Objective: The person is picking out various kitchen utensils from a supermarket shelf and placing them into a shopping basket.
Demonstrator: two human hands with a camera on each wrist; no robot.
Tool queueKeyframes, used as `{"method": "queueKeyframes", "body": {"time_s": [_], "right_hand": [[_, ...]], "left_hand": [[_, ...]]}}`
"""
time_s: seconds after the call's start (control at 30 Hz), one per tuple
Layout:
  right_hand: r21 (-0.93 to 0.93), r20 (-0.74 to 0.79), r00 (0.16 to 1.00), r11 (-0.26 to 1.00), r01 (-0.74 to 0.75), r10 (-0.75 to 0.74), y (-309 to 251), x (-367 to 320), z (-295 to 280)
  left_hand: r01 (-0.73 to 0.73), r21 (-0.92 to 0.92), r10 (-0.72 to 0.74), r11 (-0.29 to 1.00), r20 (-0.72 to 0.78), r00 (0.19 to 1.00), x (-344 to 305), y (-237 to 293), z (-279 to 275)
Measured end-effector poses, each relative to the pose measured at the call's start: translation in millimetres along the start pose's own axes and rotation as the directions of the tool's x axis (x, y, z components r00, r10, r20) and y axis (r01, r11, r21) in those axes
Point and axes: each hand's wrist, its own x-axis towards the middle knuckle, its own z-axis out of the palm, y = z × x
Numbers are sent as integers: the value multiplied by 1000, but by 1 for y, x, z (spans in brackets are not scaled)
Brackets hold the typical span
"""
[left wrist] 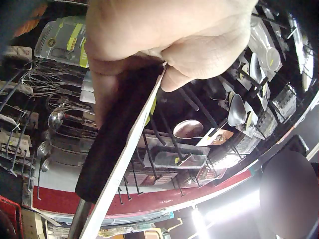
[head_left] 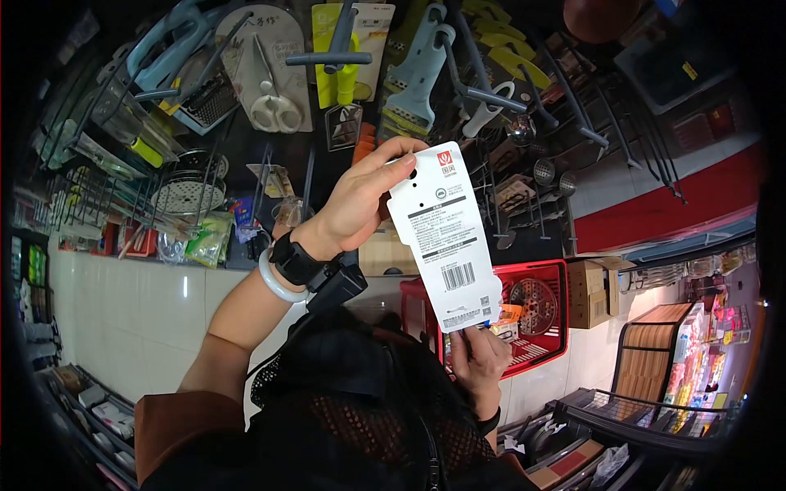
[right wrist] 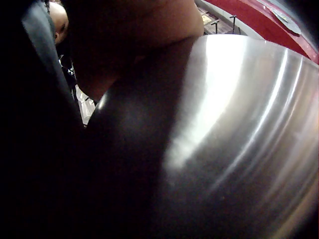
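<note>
A white printed card [head_left: 434,217] with a barcode is held up in front of the body, its back facing the head camera. At its top end my left hand [head_left: 360,196] grips it, thumb over the printed side. Seen edge-on in the left wrist view, the card has a black handle [left wrist: 117,134] behind it, running into a metal shaft [left wrist: 79,219]. My right hand [head_left: 483,360] holds the lower end, its fingers curled at the card's bottom edge. A broad, shiny curved metal piece [right wrist: 239,124] fills much of the right wrist view, below the hand [right wrist: 139,30].
A red basket [head_left: 558,348] with a perforated metal disc [head_left: 532,304] inside stands behind the card. Hooks with carded scissors [head_left: 266,86], peelers and whisks hang ahead. A cardboard box [head_left: 588,295] is beside the basket. Shelves line the near side.
</note>
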Motion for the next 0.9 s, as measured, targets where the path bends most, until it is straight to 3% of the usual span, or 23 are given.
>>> {"method": "queueKeyframes", "body": {"time_s": [0.9], "right_hand": [[4, 9, 1000, 1000, -17, 17, -3, -3, -4]], "left_hand": [[18, -69, -17, 997, 11, 1000, -7, -6, 0]]}}
